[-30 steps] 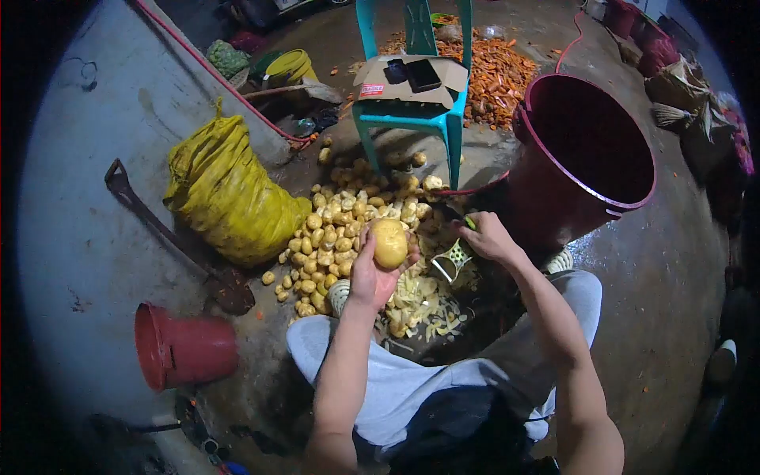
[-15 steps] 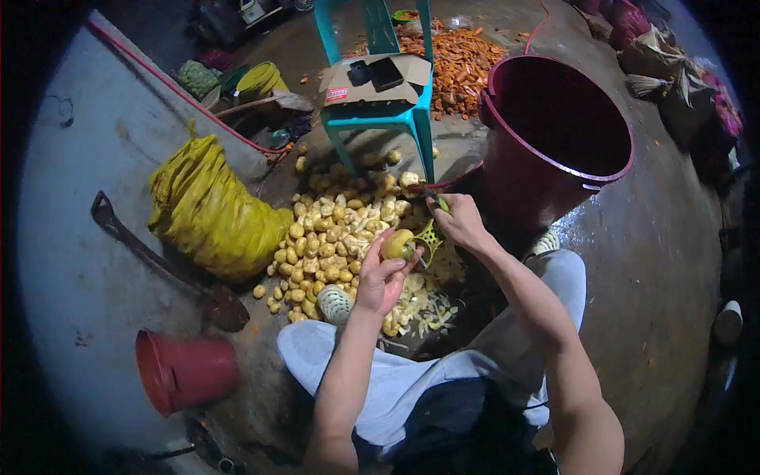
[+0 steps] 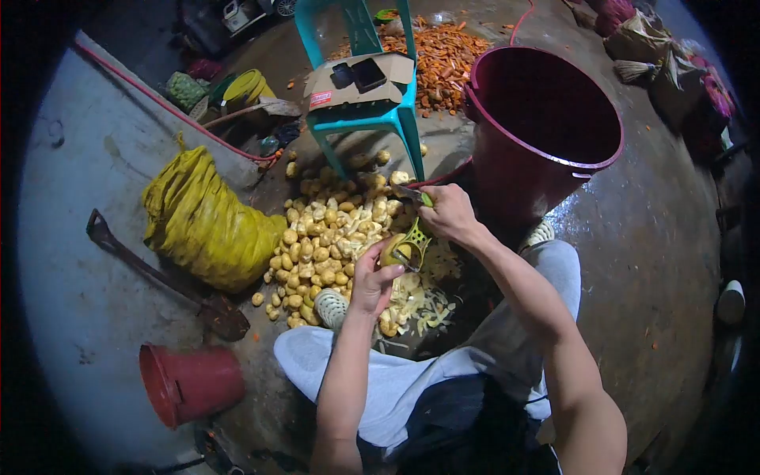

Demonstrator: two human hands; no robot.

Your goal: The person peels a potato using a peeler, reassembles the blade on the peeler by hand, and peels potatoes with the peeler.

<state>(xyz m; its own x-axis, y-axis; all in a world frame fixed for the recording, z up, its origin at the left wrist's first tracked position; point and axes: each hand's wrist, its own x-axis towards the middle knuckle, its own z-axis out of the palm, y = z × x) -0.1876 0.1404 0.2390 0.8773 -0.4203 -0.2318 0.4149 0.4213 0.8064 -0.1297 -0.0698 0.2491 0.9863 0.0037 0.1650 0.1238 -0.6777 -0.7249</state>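
Observation:
My left hand (image 3: 374,279) is closed around a potato (image 3: 391,252), held over the floor between my knees. In my right hand (image 3: 449,212) is a green peeler (image 3: 416,237), with its perforated head against the potato. A dark blade-like piece also sticks out to the left of the right fist; I cannot make out whether it belongs to the peeler. Beyond my hands lies a heap of potatoes (image 3: 321,245), some peeled, some in their skins. Peelings (image 3: 427,301) are scattered below the potato.
A large maroon tub (image 3: 511,158) stands at right. A teal chair (image 3: 356,123) carries cardboard (image 3: 321,85) and dark devices. Chopped carrots (image 3: 443,63) lie behind it. Left are a yellow sack (image 3: 210,226), a shovel (image 3: 150,265) and a red bucket (image 3: 202,384).
The peeler has come further across the potato, and my right hand has shifted slightly left. The whole view has moved a little as my head turned.

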